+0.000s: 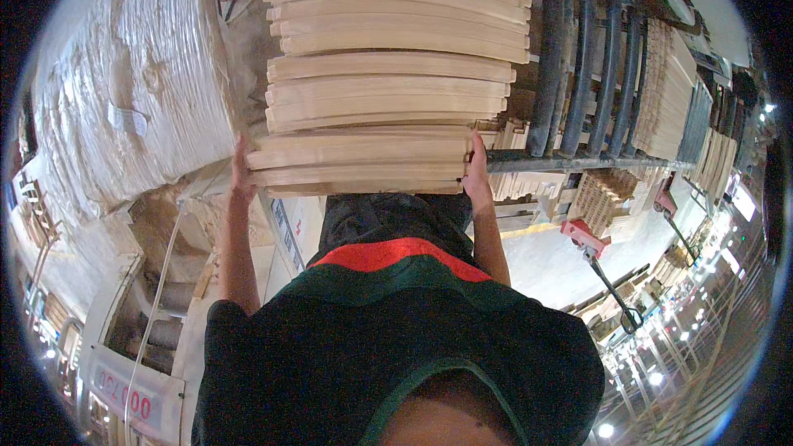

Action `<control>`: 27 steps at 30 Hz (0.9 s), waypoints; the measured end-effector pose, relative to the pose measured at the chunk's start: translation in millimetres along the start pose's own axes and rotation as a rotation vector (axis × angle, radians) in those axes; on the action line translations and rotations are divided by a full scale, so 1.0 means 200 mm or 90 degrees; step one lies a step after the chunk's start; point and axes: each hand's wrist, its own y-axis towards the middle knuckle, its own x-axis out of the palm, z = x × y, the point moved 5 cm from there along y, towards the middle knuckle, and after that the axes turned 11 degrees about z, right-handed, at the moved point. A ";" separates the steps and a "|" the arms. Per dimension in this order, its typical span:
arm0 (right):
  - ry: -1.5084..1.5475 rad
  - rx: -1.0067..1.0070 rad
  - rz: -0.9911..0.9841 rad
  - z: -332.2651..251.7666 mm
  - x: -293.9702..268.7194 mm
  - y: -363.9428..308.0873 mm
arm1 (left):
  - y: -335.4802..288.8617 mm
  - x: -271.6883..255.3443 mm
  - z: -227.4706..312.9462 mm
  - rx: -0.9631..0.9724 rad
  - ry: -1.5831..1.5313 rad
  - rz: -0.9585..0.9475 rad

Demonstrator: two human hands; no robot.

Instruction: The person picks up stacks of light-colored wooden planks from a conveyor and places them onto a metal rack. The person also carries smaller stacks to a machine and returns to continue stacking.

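Observation:
A short row of pale wooden slats (355, 157) lies crosswise right in front of my body, packed side by side. My left hand (241, 173) presses against their left ends, and my right hand (476, 172) grips the right ends, so the slats are held between both hands. Most of the fingers are hidden behind the wood. Directly beyond, more slats of the same kind (396, 16) lie in a long row, grouped with narrow dark gaps. Their ends are slightly uneven. What carries the slats is hidden beneath them.
A large stack in clear plastic wrap (132, 74) stands at the left. Dark conveyor rollers (574, 66) run along the right, with stacked boards (665, 87) beyond. Red pallet jacks (585, 235) stand on the floor further right. A pale machine frame (136, 388) is at lower left.

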 end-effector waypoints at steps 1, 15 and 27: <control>-0.019 -0.009 0.030 -0.02 0.01 0.02 | -0.01 0.02 -0.01 -0.001 -0.015 0.010; -0.078 -0.011 0.001 -0.32 0.09 0.01 | 0.00 0.22 -0.11 0.008 -0.126 -0.043; -0.172 -0.053 -0.001 -0.47 0.23 0.01 | 0.02 0.24 -0.05 0.017 -0.126 0.038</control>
